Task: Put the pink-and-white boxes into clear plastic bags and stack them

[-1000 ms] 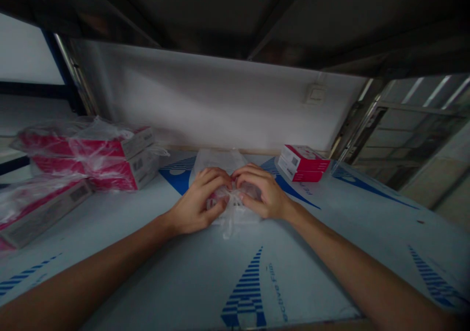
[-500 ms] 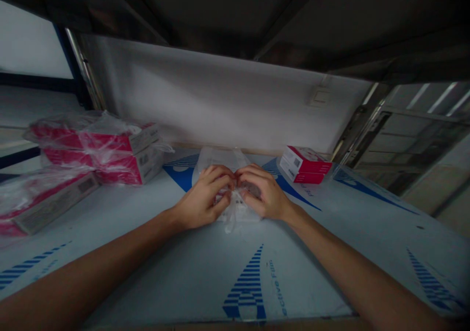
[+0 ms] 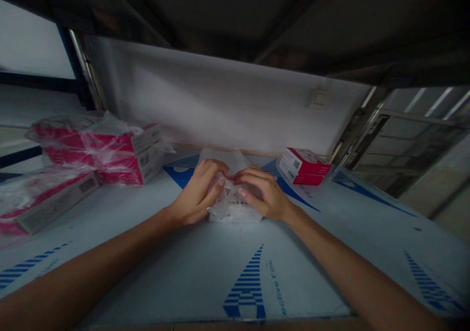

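Note:
In the middle of the table lies a box (image 3: 238,216) inside a clear plastic bag (image 3: 221,155), its pale printed end toward me. My left hand (image 3: 200,193) curls over the left side of the bagged box, thumb on the crumpled film. Opposite it, my right hand (image 3: 267,192) bends over the right side, its thumb pressed near the dark print. Both hands grip the film. The fingertips meet the bag on top of the box, partly hidden behind the knuckles. Behind the hands, part of the bag lies flat toward the wall.
Several red and white boxes wrapped in plastic (image 3: 113,162) are stacked at the left. Small red and white boxes (image 3: 304,166) stand at the right rear. The table (image 3: 176,277) has printed protective film. A dark shelf (image 3: 235,17) overhangs it, before a white wall (image 3: 227,98).
My left hand has shifted slightly left and its fingers have moved apart from the right hand's. The loose film that hung at the front middle now lies to the left, showing more of the box end.

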The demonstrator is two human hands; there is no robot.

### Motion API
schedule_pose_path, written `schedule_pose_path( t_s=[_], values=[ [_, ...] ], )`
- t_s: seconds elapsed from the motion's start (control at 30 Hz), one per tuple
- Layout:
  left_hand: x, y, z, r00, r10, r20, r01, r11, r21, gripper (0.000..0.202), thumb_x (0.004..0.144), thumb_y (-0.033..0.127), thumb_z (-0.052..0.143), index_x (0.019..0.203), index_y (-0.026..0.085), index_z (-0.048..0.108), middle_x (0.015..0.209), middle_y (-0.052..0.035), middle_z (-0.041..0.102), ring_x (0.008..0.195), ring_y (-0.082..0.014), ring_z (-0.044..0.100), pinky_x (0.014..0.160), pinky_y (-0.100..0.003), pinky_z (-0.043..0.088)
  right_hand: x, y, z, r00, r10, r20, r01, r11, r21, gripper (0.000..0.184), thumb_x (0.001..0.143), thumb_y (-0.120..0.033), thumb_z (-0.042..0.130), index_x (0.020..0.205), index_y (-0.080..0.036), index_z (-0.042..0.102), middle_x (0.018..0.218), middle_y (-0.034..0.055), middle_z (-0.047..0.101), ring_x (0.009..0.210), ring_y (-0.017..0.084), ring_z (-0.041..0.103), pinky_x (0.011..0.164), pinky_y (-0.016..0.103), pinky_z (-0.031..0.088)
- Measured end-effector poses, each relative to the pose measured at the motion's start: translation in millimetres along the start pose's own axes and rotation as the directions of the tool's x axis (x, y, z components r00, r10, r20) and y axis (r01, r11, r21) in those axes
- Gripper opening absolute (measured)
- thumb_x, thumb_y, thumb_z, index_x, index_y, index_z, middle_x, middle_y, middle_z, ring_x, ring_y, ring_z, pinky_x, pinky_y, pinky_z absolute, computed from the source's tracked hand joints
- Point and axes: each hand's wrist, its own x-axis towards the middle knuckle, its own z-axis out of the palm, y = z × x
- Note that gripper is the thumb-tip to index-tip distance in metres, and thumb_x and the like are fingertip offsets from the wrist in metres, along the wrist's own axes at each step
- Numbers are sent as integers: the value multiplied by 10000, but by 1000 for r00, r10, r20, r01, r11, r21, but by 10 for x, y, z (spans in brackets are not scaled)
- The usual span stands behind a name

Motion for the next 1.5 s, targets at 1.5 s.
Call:
schedule_pose_path(
  t_s=[1.5],
  values=[
    [28,59,-214,938,115,326,-275,819,504,141,914,241,476,967,199,600,787,-12,660,623,-153,605,524,-298,382,101,14,-54,858,490,-156,-246,658,712,84,653,-231,532,694,-225,605,664,10,578,633,176,542,606,312,435]
  ],
)
